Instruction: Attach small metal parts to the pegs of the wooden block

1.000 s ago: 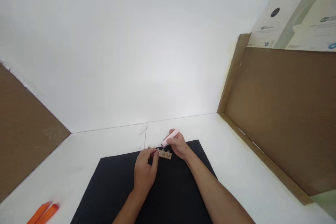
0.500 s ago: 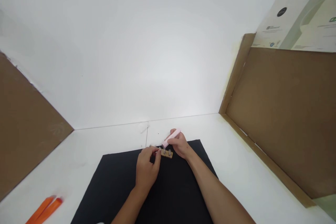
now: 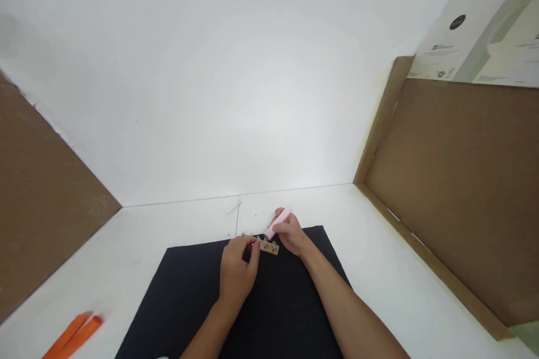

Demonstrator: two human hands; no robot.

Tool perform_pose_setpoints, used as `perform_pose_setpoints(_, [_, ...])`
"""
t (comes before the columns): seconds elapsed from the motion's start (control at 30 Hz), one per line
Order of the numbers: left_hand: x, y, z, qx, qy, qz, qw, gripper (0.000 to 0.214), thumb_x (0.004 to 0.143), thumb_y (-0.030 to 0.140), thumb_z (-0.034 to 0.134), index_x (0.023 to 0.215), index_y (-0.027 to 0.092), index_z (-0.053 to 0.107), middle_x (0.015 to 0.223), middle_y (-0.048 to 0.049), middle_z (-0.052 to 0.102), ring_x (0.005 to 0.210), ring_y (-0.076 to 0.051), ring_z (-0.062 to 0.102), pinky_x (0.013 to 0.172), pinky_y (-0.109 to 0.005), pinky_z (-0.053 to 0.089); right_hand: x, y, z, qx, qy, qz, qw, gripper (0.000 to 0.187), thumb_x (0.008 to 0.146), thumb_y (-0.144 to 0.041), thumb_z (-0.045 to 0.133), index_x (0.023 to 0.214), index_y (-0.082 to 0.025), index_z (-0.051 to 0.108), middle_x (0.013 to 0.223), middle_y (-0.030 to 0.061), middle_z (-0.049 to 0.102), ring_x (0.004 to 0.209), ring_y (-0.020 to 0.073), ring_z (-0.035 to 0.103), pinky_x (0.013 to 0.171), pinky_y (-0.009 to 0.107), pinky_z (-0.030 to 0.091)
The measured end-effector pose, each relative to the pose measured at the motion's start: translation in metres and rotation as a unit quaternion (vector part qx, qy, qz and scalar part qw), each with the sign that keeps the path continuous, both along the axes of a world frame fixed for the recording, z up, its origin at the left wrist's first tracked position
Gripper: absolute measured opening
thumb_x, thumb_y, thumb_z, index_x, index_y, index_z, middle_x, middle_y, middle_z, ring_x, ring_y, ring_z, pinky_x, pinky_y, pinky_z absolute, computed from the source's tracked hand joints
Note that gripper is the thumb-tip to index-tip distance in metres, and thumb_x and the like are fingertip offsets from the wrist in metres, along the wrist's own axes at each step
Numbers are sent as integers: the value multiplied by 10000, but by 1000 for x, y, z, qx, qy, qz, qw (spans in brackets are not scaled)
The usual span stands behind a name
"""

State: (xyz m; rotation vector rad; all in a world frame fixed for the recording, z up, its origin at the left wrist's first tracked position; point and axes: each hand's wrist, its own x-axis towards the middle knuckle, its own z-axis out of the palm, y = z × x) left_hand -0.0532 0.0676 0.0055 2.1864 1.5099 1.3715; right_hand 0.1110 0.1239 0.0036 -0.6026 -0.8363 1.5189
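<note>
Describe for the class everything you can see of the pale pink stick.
The pale pink stick is short, straight and plain, with a smooth surface that might be plastic; no markings can be made out. The right hand grips it, the thumb lying across its near side. It is tilted, its upper end leaning right and its lower end pointing down-left at the light-brown strip. Whether that end touches the fittings there cannot be told.
</note>
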Motion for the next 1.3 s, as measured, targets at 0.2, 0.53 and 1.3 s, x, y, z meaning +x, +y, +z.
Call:
perform_pose_setpoints(0.2, [1, -1, 2, 6, 3, -1, 1000, 180, 917, 311, 516, 864, 205, 652, 761, -22, 625, 732, -186, 564, 707, -315, 419, -2, -3, 6, 1, -11, -8, 1000, 389, 548, -112, 777, 759, -215, 467, 642, -26, 694, 593, 147, 600, 631, 262, 420])
perform_pose_setpoints(0.53, [1, 0, 1, 20, 9, 7, 1000, 199, 915, 314, 509, 861, 202, 665, 770, -33, 656, 740, -192, 594, 703, -316, 436, 2, -1, -1, -8, -8, 16, 1000, 395, 516, -84, 736, 793, -218, 488, 569, -62, 637, 520, 145, 561, 564, 261, 419])
perform_pose_setpoints(1.3, [2, -2, 5, 6, 14, 7, 1000, 215, 936, 304, 490, 851, 197, 656, 795, -36, 670, 761, -186, 597, 709, -320, 430, 1, -1, 0, -15, -2, -8, 1000, 367, 546, -107, 764, 761, -212, 485, 609, -43, 651, 569, 142, 576, 591, 257, 419])
